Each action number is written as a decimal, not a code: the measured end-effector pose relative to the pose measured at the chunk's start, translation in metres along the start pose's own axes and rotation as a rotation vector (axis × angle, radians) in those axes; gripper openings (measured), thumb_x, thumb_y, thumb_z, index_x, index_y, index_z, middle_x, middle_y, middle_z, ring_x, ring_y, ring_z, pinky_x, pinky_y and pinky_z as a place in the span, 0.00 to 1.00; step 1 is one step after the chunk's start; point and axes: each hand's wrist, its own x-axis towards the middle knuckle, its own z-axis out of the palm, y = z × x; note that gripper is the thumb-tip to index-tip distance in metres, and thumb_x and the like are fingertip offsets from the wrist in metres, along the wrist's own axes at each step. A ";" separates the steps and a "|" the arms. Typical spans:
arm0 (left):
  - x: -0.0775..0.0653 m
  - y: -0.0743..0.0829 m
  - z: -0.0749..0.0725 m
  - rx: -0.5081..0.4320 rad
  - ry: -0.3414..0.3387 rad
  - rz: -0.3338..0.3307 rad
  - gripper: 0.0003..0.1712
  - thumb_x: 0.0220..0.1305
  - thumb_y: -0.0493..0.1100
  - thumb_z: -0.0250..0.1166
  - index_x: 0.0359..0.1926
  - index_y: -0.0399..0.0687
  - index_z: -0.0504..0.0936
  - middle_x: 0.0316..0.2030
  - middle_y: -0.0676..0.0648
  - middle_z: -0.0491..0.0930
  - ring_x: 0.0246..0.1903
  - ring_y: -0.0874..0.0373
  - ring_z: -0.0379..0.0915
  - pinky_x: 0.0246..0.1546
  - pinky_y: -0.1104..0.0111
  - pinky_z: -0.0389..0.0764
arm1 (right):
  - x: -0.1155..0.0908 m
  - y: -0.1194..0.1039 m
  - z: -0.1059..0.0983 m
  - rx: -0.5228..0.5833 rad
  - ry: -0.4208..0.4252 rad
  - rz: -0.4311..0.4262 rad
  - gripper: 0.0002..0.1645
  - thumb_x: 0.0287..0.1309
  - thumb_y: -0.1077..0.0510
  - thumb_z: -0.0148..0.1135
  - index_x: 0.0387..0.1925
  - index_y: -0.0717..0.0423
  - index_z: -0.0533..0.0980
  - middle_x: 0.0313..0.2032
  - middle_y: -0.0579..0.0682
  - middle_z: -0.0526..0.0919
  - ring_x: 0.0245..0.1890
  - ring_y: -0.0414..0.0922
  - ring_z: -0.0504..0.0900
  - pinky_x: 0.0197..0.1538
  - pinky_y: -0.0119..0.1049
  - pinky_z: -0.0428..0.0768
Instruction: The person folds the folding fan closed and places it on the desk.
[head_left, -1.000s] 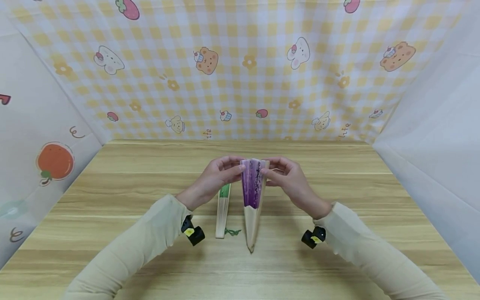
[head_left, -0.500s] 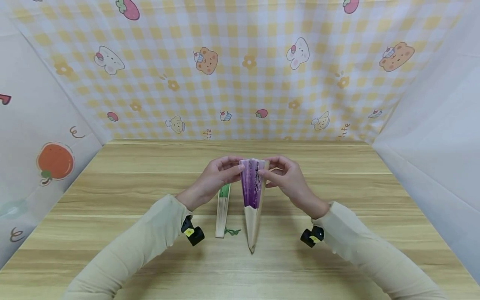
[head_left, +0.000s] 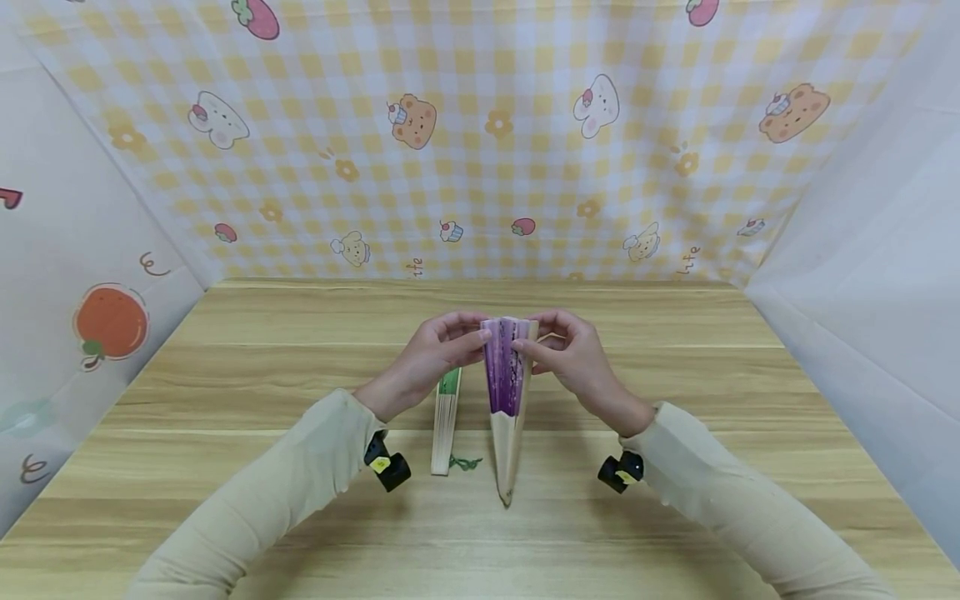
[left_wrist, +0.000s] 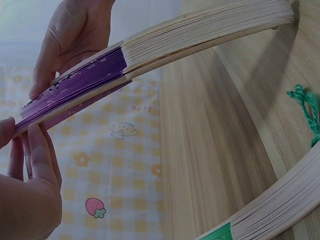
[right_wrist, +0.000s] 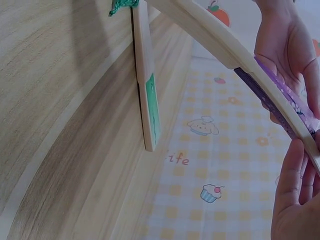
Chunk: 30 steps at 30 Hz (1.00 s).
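Note:
A purple folding fan [head_left: 506,375] with pale wooden ribs is upright and nearly folded, its narrow end pointing down toward the table. My left hand [head_left: 423,362] pinches its upper left edge between thumb and fingers. On the opposite edge my right hand [head_left: 581,358] pinches too, its thumb lying across the purple leaf. The left wrist view shows the purple fan's stacked ribs [left_wrist: 200,40] from the side. A second, green folding fan [head_left: 446,425] lies folded on the table just left of the purple one, its top partly hidden by my left hand.
A green tassel [head_left: 467,464] lies on the wooden table [head_left: 315,517] beside the green fan. A yellow checked cloth [head_left: 480,183] with cartoon prints hangs along the table's far edge. White cloths [head_left: 862,250] hang at both sides.
My right thumb has slid slightly left across the purple leaf. The purple fan's lower tip has shifted a little to the right. The green fan has stayed put.

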 end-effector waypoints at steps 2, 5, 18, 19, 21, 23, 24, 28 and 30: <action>0.000 0.000 0.000 -0.005 0.002 -0.003 0.18 0.60 0.35 0.54 0.52 0.34 0.67 0.41 0.46 0.73 0.39 0.59 0.73 0.49 0.67 0.73 | 0.000 0.000 0.000 0.000 0.004 -0.001 0.18 0.48 0.68 0.62 0.42 0.70 0.70 0.28 0.49 0.76 0.22 0.39 0.77 0.27 0.39 0.81; 0.000 0.000 0.000 -0.009 0.003 -0.005 0.18 0.60 0.35 0.54 0.52 0.34 0.67 0.41 0.46 0.73 0.39 0.59 0.73 0.49 0.66 0.73 | 0.000 0.000 0.000 0.004 0.006 -0.004 0.18 0.48 0.69 0.62 0.42 0.70 0.70 0.28 0.50 0.76 0.22 0.39 0.78 0.27 0.39 0.81; 0.001 0.000 0.002 -0.004 -0.002 -0.005 0.18 0.60 0.35 0.54 0.51 0.34 0.68 0.39 0.47 0.73 0.38 0.59 0.72 0.49 0.66 0.73 | 0.000 0.003 0.000 0.040 -0.026 -0.011 0.19 0.48 0.69 0.61 0.44 0.69 0.69 0.32 0.52 0.77 0.26 0.40 0.80 0.30 0.41 0.81; 0.000 0.000 0.002 -0.003 -0.002 -0.006 0.18 0.60 0.35 0.54 0.51 0.34 0.68 0.39 0.48 0.73 0.38 0.59 0.72 0.49 0.65 0.73 | 0.000 0.003 0.000 0.039 -0.028 -0.009 0.19 0.48 0.69 0.61 0.44 0.69 0.69 0.32 0.52 0.77 0.26 0.40 0.80 0.31 0.41 0.81; 0.001 0.000 0.002 -0.002 -0.003 -0.005 0.18 0.60 0.35 0.55 0.51 0.34 0.68 0.38 0.48 0.73 0.37 0.60 0.72 0.49 0.65 0.73 | 0.000 0.003 0.000 0.035 -0.029 -0.006 0.20 0.48 0.69 0.61 0.45 0.69 0.69 0.33 0.52 0.78 0.27 0.40 0.80 0.31 0.41 0.81; 0.001 0.000 0.002 -0.001 -0.006 -0.002 0.18 0.60 0.36 0.55 0.51 0.34 0.68 0.38 0.48 0.73 0.37 0.60 0.72 0.49 0.65 0.73 | 0.000 0.002 -0.001 0.028 -0.030 -0.003 0.20 0.48 0.68 0.61 0.45 0.68 0.69 0.33 0.53 0.78 0.27 0.40 0.80 0.31 0.41 0.81; 0.001 -0.001 0.002 0.000 -0.007 -0.001 0.18 0.60 0.36 0.55 0.51 0.34 0.68 0.38 0.48 0.73 0.37 0.60 0.72 0.49 0.65 0.73 | 0.000 0.002 -0.001 0.027 -0.031 -0.001 0.20 0.49 0.68 0.61 0.45 0.68 0.69 0.33 0.53 0.78 0.27 0.40 0.80 0.31 0.41 0.81; 0.002 0.000 0.002 0.000 -0.012 0.002 0.18 0.61 0.36 0.55 0.51 0.34 0.68 0.38 0.48 0.73 0.37 0.60 0.72 0.50 0.63 0.72 | -0.001 0.002 -0.001 0.024 -0.036 0.036 0.20 0.50 0.66 0.61 0.46 0.67 0.69 0.34 0.53 0.77 0.28 0.41 0.80 0.32 0.42 0.81; 0.002 0.000 0.002 -0.003 -0.015 0.003 0.18 0.61 0.36 0.55 0.51 0.33 0.68 0.38 0.48 0.73 0.36 0.60 0.72 0.51 0.61 0.71 | -0.001 0.002 -0.002 0.025 -0.040 0.065 0.20 0.50 0.65 0.61 0.46 0.66 0.69 0.35 0.53 0.77 0.29 0.41 0.80 0.33 0.42 0.81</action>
